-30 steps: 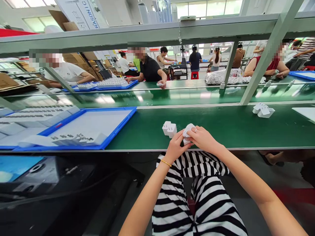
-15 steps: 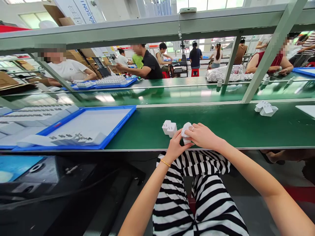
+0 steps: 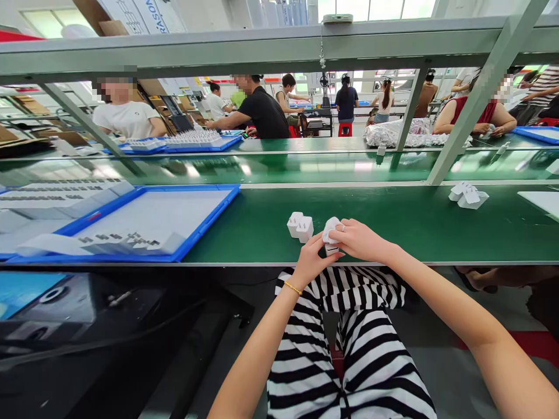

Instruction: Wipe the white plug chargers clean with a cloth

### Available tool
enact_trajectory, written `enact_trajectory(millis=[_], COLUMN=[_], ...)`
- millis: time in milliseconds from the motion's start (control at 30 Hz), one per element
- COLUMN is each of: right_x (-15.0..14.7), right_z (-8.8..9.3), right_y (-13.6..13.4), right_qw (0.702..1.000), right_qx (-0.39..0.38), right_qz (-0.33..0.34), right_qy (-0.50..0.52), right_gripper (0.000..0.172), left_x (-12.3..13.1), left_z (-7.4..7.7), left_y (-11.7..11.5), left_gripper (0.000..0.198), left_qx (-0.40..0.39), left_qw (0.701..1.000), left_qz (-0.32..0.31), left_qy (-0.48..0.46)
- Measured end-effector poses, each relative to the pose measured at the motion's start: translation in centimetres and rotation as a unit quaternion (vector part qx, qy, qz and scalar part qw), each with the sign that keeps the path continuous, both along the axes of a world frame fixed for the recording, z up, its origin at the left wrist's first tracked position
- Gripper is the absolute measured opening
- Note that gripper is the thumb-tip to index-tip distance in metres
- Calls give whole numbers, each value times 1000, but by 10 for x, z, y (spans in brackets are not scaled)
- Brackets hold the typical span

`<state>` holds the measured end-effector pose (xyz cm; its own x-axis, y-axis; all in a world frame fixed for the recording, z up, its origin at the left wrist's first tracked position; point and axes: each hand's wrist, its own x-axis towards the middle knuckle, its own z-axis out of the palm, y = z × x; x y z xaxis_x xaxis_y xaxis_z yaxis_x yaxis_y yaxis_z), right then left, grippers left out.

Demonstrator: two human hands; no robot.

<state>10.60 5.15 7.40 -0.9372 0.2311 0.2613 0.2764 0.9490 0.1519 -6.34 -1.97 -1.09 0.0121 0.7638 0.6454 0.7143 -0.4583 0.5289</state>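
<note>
Just above the table's front edge, my left hand is closed on a white plug charger, mostly covered by fingers. A dark line shows on the charger's lower face. My right hand, with a ring on one finger, pinches a crumpled white cloth against the top of that charger. Left of my hands, touching one another, two white plug chargers stand with metal prongs upward.
A blue-rimmed tray with chargers along its front lies left, beside another filled tray. Several white chargers lie right, near a white board. A slanted metal post rises behind the table. Co-workers sit across the line.
Both hands stay together at the same spot, with the charger turned slightly so a dark line now shows. The view has shifted a little. Across the line, a co-worker in black has lowered their arms.
</note>
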Motion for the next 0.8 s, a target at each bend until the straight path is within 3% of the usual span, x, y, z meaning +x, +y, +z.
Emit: enact_trajectory(millis=[433, 800], right_x=[-2, -1], right_z=[5, 0], right_y=[2, 4], right_qw=[998, 998], right_qx=[-54, -43], right_qz=[15, 41], right_qy=[-20, 2], right_gripper=[15, 15], left_x=[4, 8], left_z=[3, -1], left_y=[2, 2], left_gripper=[27, 21], left_qx=[48, 72], left_qw=[998, 996], left_qz=[2, 51], left_qy=[-32, -6])
